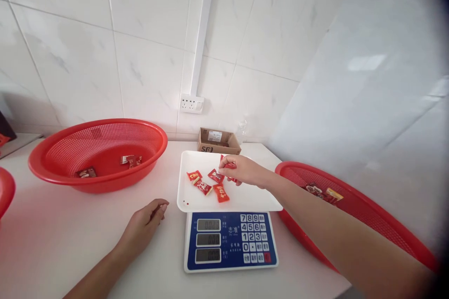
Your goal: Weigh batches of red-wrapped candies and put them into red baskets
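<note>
My right hand is over the white tray of a digital scale, its fingers pinched on a small red-wrapped packet that they partly cover. Several small wrapped packets lie on the tray to the left of that hand: a dark red one, an orange-red one, a red and white one and a red one with yellow print. On the white table, left of the scale, my left hand rests with curled fingers and nothing visible in them.
A large red basket with a few packets stands at the left. Another red basket holding packets is at the right, partly behind my forearm. Behind the tray sits an open cardboard box, below a wall socket.
</note>
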Demonstrator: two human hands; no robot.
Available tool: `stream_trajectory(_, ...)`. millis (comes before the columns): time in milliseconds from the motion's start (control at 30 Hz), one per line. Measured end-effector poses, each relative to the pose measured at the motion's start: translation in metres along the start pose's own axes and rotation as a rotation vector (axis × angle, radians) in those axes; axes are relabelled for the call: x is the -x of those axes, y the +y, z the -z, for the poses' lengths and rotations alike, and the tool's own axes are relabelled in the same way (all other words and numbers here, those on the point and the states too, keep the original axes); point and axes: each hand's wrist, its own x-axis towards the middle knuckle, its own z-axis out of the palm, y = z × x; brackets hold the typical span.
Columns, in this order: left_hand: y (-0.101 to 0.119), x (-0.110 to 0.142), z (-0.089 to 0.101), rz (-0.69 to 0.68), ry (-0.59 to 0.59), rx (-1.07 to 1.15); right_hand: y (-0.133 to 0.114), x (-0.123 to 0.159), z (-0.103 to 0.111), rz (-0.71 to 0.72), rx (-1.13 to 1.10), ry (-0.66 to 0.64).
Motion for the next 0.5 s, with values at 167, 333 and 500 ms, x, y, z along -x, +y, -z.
stream_trajectory(167,-0.001,0.001,0.0,-0.005,0.002,-0.016,0.004,0.0,-0.002,-0.006,0.051,0.038)
stream_trajectory(333,-0.002,0.001,0.0,0.0,-0.002,-0.027,0.012,-0.001,-0.003,0.021,0.118,0.052)
stream_trajectory(500,0.0,0.001,0.0,-0.008,-0.005,-0.041,0.013,0.002,0.0,0.073,0.265,0.155)
